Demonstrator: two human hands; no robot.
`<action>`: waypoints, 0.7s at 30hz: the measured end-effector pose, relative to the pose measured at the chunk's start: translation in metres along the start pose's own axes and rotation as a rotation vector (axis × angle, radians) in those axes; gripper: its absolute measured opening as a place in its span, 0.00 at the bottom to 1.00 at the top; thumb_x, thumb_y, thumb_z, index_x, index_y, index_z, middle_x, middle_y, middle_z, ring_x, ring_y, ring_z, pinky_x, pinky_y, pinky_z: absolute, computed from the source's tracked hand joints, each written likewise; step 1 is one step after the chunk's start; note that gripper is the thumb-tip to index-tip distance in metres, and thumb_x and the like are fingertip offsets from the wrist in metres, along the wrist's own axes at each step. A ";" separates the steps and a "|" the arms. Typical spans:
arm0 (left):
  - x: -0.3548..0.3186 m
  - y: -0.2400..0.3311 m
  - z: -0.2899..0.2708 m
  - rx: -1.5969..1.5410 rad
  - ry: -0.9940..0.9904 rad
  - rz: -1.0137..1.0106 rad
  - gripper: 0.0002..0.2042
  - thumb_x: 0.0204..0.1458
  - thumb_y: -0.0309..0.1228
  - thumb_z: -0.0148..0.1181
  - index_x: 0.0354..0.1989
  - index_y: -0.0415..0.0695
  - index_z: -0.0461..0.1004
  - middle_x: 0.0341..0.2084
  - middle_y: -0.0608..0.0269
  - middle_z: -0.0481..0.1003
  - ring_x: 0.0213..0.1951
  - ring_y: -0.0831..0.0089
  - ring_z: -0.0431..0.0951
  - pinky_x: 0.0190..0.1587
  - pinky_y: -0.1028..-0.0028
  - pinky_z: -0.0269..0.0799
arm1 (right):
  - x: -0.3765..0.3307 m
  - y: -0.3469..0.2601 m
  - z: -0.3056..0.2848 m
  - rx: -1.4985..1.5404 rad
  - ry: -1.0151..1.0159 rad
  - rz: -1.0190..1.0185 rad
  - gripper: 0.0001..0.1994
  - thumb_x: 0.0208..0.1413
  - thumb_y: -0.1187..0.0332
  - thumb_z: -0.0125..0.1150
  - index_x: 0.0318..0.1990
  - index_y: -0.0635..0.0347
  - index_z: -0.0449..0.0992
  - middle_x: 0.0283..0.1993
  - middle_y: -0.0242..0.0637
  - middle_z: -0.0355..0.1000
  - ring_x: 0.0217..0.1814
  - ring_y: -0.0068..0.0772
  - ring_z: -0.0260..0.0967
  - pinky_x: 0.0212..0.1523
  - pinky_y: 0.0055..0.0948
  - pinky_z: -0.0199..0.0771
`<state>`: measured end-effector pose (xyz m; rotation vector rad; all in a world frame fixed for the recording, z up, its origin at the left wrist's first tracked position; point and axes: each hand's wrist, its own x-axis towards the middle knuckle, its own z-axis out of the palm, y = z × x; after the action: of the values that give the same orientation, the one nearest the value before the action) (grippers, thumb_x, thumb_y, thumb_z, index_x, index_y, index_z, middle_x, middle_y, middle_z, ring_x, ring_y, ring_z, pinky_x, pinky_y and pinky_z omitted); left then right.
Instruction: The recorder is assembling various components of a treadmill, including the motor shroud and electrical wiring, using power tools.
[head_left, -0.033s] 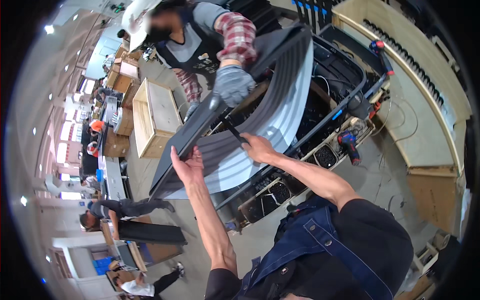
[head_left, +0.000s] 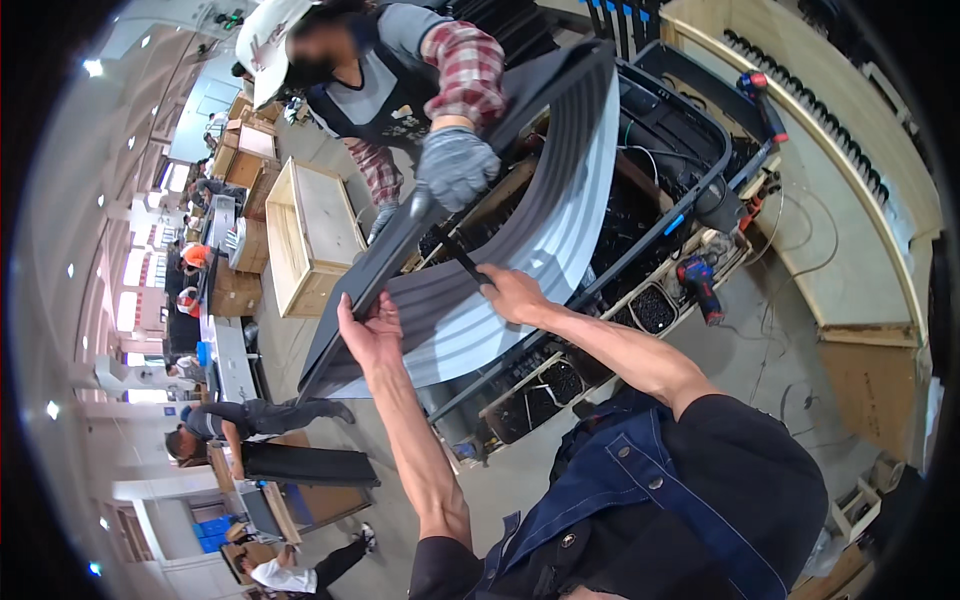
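Right hand closed on black bar, left hand spread at dark panel

Right hand [head_left: 515, 298] fingers are wrapped around the near end of a black bar [head_left: 462, 256], leaving no visible gap. The bar points away from the fist, up and to the left, over the pale ribbed sheet [head_left: 590, 190] and toward the dark panel [head_left: 390, 242]. Its far end merges with dark things behind it, so I cannot tell whether it touches the panel.

Left hand [head_left: 375, 335] is open, thumb apart from fingers, resting at the panel's near edge; how firmly it bears, I cannot tell. Of the 2 hands, it is the nearer to the panel, just left of its inner edge, while the right is farther off, across the sheet.

What matters most is the crossing: the panel's long axis runs from lower left to upper right, and the bar lies roughly crosswise to it. Farther up the panel, a co-worker's gloved hand [head_left: 458, 168] rests on it, beyond the bar's far end.

Panel and sheet lie above a black frame [head_left: 722, 150]; a cordless driver [head_left: 700, 288] sits to the right, well apart from both hands.
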<state>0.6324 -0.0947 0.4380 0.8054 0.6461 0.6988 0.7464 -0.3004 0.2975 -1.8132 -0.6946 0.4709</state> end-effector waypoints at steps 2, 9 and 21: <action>0.010 0.014 0.008 -0.007 -0.010 -0.124 0.20 0.64 0.38 0.52 0.52 0.30 0.73 0.42 0.39 0.81 0.34 0.60 0.84 0.36 0.70 0.83 | -0.001 0.006 0.001 0.037 -0.013 0.075 0.22 0.65 0.63 0.53 0.65 0.54 0.69 0.49 0.56 0.78 0.53 0.62 0.74 0.54 0.54 0.73; -0.010 0.000 0.020 -0.049 -0.006 -0.337 0.16 0.62 0.33 0.53 0.51 0.32 0.73 0.44 0.41 0.80 0.37 0.56 0.83 0.38 0.67 0.84 | -0.019 0.025 0.013 0.217 0.053 0.161 0.21 0.64 0.64 0.54 0.64 0.53 0.69 0.47 0.57 0.78 0.53 0.64 0.73 0.53 0.56 0.73; -0.066 -0.109 -0.030 -0.056 0.197 -0.288 0.18 0.61 0.39 0.60 0.51 0.37 0.71 0.41 0.51 0.78 0.39 0.60 0.80 0.38 0.70 0.81 | -0.004 0.052 0.026 0.420 -0.232 0.306 0.23 0.65 0.65 0.57 0.65 0.61 0.67 0.25 0.37 0.77 0.27 0.30 0.77 0.31 0.35 0.75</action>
<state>0.6036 -0.1876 0.3501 0.5800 0.8971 0.5342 0.7393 -0.2971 0.2392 -1.4795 -0.4290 0.9675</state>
